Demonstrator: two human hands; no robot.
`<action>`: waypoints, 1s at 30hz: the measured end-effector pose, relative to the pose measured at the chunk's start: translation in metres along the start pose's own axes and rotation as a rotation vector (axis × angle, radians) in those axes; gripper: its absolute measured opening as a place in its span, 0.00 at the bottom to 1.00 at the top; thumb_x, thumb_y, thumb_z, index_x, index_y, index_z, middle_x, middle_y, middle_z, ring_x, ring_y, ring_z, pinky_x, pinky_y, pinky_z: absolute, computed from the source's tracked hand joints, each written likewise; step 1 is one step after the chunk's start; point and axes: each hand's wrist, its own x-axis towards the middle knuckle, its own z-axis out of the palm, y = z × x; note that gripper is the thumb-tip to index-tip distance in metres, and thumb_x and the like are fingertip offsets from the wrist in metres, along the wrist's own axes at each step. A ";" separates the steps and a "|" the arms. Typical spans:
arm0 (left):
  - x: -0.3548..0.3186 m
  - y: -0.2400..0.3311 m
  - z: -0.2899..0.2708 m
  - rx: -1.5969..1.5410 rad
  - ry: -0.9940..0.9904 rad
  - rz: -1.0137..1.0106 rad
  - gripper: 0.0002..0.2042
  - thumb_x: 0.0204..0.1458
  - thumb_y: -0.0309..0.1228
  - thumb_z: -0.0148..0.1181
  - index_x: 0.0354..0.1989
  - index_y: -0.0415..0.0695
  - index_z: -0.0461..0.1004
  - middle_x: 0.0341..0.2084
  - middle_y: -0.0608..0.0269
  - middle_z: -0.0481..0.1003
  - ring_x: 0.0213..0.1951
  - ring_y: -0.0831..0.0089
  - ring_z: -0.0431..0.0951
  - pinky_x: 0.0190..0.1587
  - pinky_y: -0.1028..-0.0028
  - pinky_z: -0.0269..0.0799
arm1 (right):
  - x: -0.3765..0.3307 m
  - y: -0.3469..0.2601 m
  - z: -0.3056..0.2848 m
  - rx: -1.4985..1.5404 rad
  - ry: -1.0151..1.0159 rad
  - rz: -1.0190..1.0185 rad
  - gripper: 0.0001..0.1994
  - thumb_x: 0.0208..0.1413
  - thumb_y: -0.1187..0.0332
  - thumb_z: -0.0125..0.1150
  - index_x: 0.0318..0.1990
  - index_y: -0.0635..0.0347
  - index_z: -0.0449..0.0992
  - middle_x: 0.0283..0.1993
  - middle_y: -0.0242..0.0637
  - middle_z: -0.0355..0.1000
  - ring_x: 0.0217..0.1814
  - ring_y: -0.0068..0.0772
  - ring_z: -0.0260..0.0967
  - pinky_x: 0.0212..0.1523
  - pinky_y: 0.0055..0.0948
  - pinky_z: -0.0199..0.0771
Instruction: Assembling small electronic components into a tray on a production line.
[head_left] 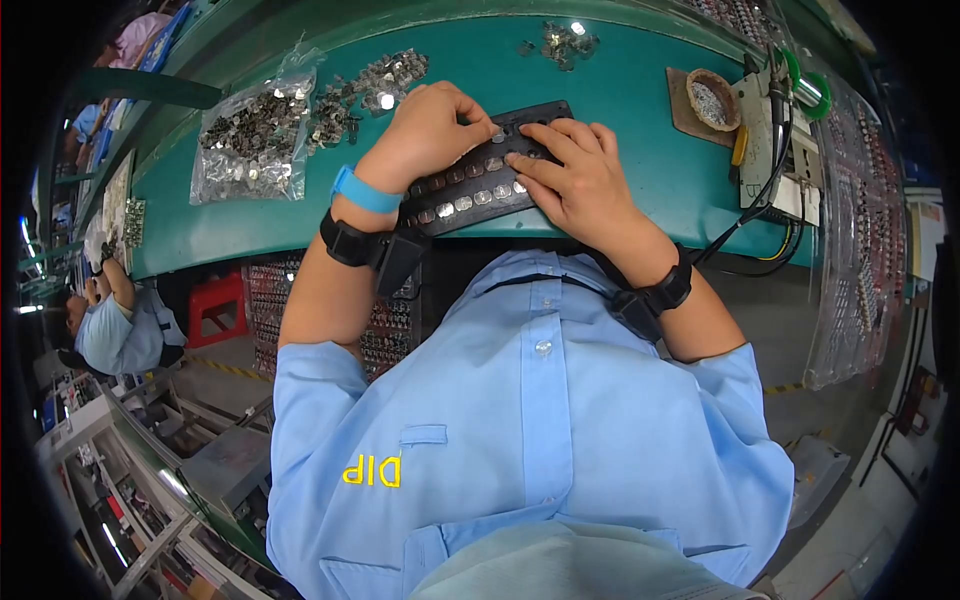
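Observation:
A black tray (455, 222) with rows of round recesses lies tilted on the green bench close to my body. Small shiny metal pieces (462, 203) fill many recesses in its nearer rows. My left hand (435, 125) is over the tray's far side, thumb and forefinger closed in a pinch. A silvery piece (498, 135) shows right at those fingertips; whether they grip it or something else is hidden. My right hand (580, 180) rests on the tray's right part, fingers apart, its fingertips touching the surface beside the recesses.
Loose metal pieces (390, 78) lie beyond the tray, next to a clear plastic bag (250, 140) full of them. A small bowl (712, 100), a soldering station (775, 150) with cables and a green solder spool (808, 88) stand right. Another person (125, 325) sits far left.

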 end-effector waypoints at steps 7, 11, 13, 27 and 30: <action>0.029 0.005 -0.012 0.259 -0.125 0.307 0.05 0.44 0.34 0.69 0.24 0.47 0.83 0.28 0.60 0.77 0.40 0.56 0.75 0.48 0.63 0.69 | 0.000 -0.002 -0.001 -0.006 -0.011 -0.015 0.13 0.47 0.66 0.68 0.43 0.48 0.84 0.56 0.34 0.74 0.56 0.40 0.67 0.58 0.43 0.58; 0.039 0.005 -0.017 0.289 -0.264 0.397 0.03 0.46 0.30 0.69 0.26 0.46 0.81 0.32 0.64 0.74 0.43 0.62 0.70 0.51 0.66 0.65 | 0.000 -0.003 -0.001 -0.012 -0.012 -0.012 0.13 0.47 0.67 0.68 0.43 0.48 0.83 0.55 0.34 0.73 0.56 0.39 0.67 0.58 0.43 0.58; 0.042 0.003 -0.019 0.243 -0.342 0.455 0.03 0.47 0.29 0.68 0.26 0.47 0.80 0.33 0.65 0.73 0.44 0.63 0.69 0.51 0.66 0.65 | -0.001 -0.003 -0.001 -0.003 -0.008 -0.010 0.13 0.47 0.67 0.67 0.43 0.48 0.83 0.55 0.33 0.73 0.56 0.39 0.67 0.58 0.43 0.58; 0.040 0.000 -0.012 0.312 -0.217 0.516 0.08 0.45 0.32 0.70 0.31 0.47 0.79 0.34 0.63 0.73 0.45 0.61 0.69 0.50 0.65 0.67 | -0.001 -0.002 0.001 -0.001 -0.009 -0.009 0.13 0.48 0.68 0.67 0.43 0.49 0.82 0.55 0.33 0.73 0.56 0.39 0.68 0.58 0.44 0.58; 0.032 -0.003 -0.013 0.283 -0.101 0.496 0.10 0.44 0.35 0.72 0.33 0.48 0.80 0.35 0.62 0.75 0.44 0.60 0.71 0.50 0.64 0.69 | 0.000 -0.004 0.001 0.003 -0.023 -0.011 0.13 0.48 0.68 0.67 0.44 0.49 0.82 0.56 0.34 0.73 0.56 0.40 0.67 0.58 0.44 0.57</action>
